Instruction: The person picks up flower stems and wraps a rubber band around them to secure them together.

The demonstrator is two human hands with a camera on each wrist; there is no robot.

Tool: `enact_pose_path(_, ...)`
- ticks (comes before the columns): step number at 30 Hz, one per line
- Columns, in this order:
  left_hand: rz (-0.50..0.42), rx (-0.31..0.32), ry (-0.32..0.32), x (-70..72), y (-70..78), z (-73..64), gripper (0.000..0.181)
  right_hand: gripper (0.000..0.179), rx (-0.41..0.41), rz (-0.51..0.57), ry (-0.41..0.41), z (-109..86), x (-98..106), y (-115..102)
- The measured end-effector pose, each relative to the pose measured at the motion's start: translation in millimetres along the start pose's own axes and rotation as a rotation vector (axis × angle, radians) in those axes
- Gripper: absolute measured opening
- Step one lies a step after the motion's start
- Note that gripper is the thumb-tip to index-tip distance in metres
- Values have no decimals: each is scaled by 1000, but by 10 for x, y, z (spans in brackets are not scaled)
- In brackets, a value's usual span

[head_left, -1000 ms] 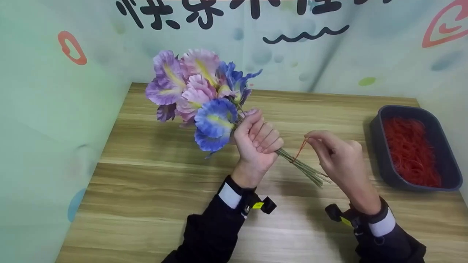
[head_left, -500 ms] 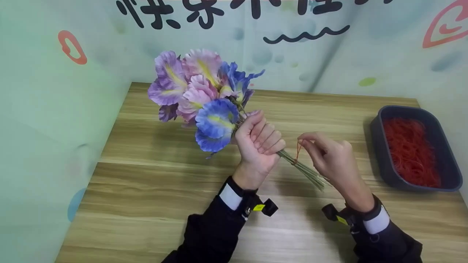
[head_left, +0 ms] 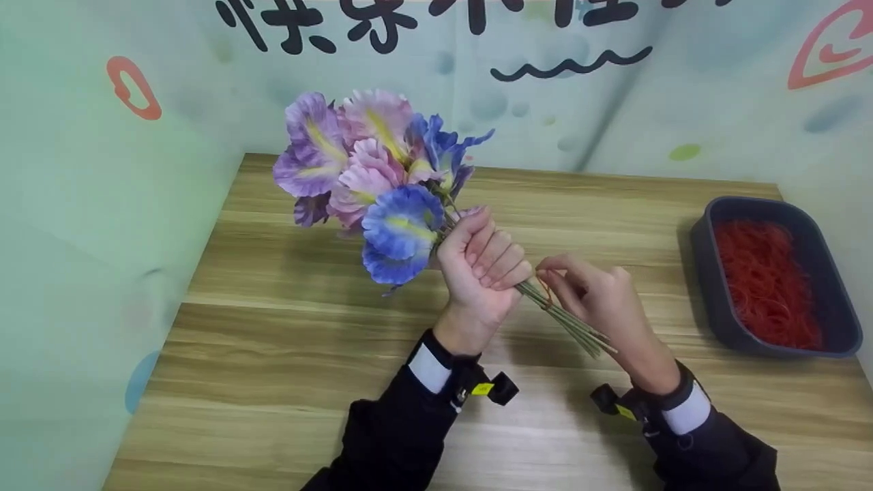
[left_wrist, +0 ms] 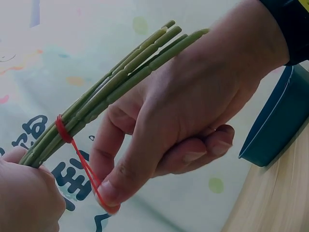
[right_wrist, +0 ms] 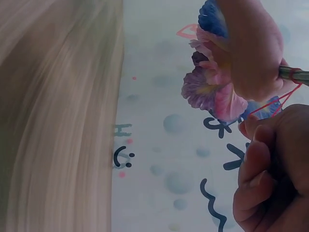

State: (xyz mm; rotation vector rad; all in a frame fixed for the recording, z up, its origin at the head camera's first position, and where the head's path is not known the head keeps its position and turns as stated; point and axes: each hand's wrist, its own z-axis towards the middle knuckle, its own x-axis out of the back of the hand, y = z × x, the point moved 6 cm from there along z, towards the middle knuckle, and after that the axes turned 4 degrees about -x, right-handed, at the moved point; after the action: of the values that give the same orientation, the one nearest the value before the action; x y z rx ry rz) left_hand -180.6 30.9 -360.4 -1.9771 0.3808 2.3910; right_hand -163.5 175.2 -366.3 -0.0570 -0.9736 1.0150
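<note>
My left hand [head_left: 483, 256] grips a bunch of artificial irises by the stems, just below the blooms. Purple, pink and blue flowers [head_left: 372, 170] fan out at the upper left, and the green stems [left_wrist: 111, 84] stick out past the fist to the lower right. Around the stems, a little beyond that fist, a red rubber band [left_wrist: 63, 129] is wound. A stretched loop of it runs to my right hand [head_left: 600, 300], which pinches it between thumb and forefinger. In the left wrist view, the thumb tip and fingertip meet at the loop's end.
A dark blue-grey plastic box [head_left: 709, 273] stands at the right of the wooden table [head_left: 286, 354], with many red rubber bands [head_left: 767, 286] in it. A printed backdrop [head_left: 545, 116] closes off the back and left side.
My right hand has moved left, and slightly down, toward the left fist with the band's loop between its fingers. My left hand and the flowers have barely moved.
</note>
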Motion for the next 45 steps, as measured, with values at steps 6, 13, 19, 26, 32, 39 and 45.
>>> enact_pose_path(6,-29,-16,8,8,3,-1,61,21,-32,17,-38,-22,-84,-27)
enact_pose_path(13,-86,-34,-11,-3,16,-4,59,21,-104,46,-123,-67,-190,-68)
enact_pose_path(19,-87,-32,-12,13,28,5,59,25,-59,80,-104,-95,-310,-132)
enact_pose_path(26,-102,-69,13,25,101,13,61,4,-1,154,-105,-138,-387,-223)
enact_pose_path(32,-141,-118,26,53,172,23,63,9,-42,139,-133,-176,-431,-280)
enact_pose_path(39,-174,-153,29,87,235,42,63,15,0,94,-138,-207,-469,-335)
enact_pose_path(45,-232,-174,9,91,276,58,61,17,22,58,-130,-250,-464,-392)
